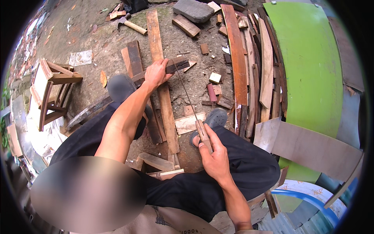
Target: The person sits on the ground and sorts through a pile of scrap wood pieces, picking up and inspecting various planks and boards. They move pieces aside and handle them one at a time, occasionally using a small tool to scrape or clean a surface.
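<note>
My right hand (215, 158) is closed round the wooden handle of a handsaw (186, 93). The saw's thin blade is seen nearly edge-on and reaches forward and left to a dark piece of wood (178, 64). Its far end meets that wood just right of my left hand (156, 74), though how deep any cut goes is too small to tell. My left hand grips the dark wood from above, fingers wrapped over it. Under the wood runs a long light-brown plank (166, 113) on the ground between my feet.
A hammer (134, 27) lies at the far left of the plank, and a grey stone slab (193, 10) at the back. Stacked wood strips (266, 62) and a green board (307, 66) line the right. A small wooden frame (58, 80) stands left. Offcuts (215, 78) litter the ground.
</note>
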The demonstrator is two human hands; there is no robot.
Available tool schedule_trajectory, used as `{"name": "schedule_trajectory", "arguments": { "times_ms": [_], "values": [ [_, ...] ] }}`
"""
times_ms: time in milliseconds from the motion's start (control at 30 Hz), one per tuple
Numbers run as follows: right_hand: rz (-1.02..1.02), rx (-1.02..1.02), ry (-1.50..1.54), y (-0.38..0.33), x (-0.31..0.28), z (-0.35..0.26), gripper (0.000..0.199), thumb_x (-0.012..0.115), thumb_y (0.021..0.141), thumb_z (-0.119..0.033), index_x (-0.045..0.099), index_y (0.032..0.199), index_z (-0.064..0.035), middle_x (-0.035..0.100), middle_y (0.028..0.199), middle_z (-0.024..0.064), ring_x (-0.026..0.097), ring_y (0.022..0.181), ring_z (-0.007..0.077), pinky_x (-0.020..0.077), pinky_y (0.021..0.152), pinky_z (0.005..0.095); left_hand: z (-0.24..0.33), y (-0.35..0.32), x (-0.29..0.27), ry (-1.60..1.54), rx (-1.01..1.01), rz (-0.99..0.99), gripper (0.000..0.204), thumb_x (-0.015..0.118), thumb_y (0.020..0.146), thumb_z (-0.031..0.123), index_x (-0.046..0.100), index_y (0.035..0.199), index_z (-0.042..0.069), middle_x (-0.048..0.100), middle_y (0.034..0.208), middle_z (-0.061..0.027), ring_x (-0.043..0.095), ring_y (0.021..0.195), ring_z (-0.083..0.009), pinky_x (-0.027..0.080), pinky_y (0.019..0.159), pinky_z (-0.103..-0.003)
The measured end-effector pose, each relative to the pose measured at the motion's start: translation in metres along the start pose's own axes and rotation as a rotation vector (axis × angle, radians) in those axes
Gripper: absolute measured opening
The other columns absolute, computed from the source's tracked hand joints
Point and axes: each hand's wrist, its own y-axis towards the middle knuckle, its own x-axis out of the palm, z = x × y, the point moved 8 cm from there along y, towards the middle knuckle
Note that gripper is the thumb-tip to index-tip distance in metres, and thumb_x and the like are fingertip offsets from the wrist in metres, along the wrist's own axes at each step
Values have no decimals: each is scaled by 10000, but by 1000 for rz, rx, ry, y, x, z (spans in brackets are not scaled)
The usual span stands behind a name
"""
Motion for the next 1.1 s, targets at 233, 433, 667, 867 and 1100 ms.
{"name": "schedule_trajectory", "arguments": {
  "times_ms": [233,433,667,867,1100],
  "values": [
    [-109,263,-111,-15,3,-1,494,527,928,-26,463,1415,30,688,1165,167,663,997,167,486,897,282,6,-11,7,-2,-32,-182,639,787,759,292,546,1297,47,587,1127,-161,595,1113,-343,523,916,-443],
    [-2,60,-90,-22,21,-21,547,525,918,-49,428,1452,19,697,1070,211,677,863,197,503,832,307,18,-19,1,87,67,-93,614,800,735,310,589,1256,63,545,1139,-139,539,1131,-323,482,929,-445],
    [-71,202,-241,18,15,-51,536,515,881,-127,484,1376,74,643,988,353,659,947,465,501,860,468,10,-20,12,80,7,-130,594,789,734,282,601,1253,64,534,1100,-140,539,1095,-324,467,951,-426],
    [-243,25,178,12,5,-51,720,646,874,-139,338,1500,40,674,1010,254,687,915,286,498,868,365,17,-22,2,14,46,-48,543,784,742,252,601,1215,55,550,1136,-126,544,1100,-317,483,942,-412],
    [26,-234,50,-25,30,-49,703,598,932,-134,251,1513,57,552,1259,381,602,1076,511,492,926,481,36,-36,7,55,100,-28,693,807,713,234,567,1332,40,552,1084,-136,549,1044,-321,457,940,-412]
  ]
}}
